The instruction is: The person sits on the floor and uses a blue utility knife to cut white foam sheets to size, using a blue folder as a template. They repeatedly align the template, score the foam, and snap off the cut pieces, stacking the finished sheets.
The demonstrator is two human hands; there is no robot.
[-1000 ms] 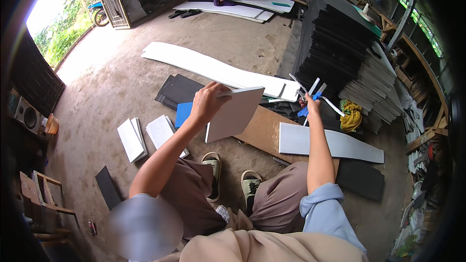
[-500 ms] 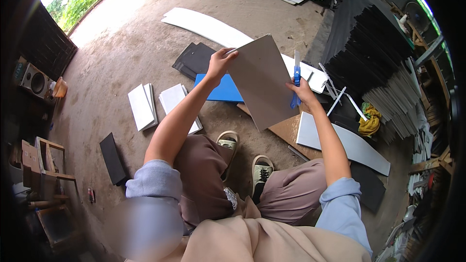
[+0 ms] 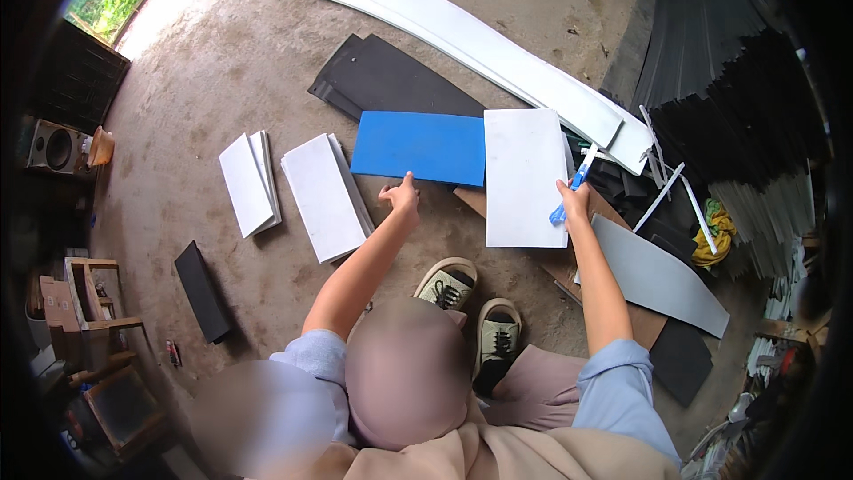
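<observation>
**Right hand busy, left hand free**

Your right hand [image 3: 577,201] is closed round a blue knife [image 3: 581,172], its blade bared and pointing up and away from you. That hand is at the right edge of the white board [image 3: 526,180]; whether your fingers also pinch the edge, I cannot tell. Your left hand [image 3: 401,197] holds nothing: the fingers are loosely spread just by the near edge of the blue board [image 3: 419,147], though contact is unclear.

The white board lies ahead of you, its left side at the blue board's right end, above the brown board [image 3: 473,203]. This looks like a positioning step, with no cut under way. As I judge it, the next move calls for a steady left hand, kept clear of that bare blade.

Further left are two white stacks [image 3: 322,200]; beyond the blue board lie dark sheets [image 3: 400,80], then long white strips [image 3: 462,36].
</observation>
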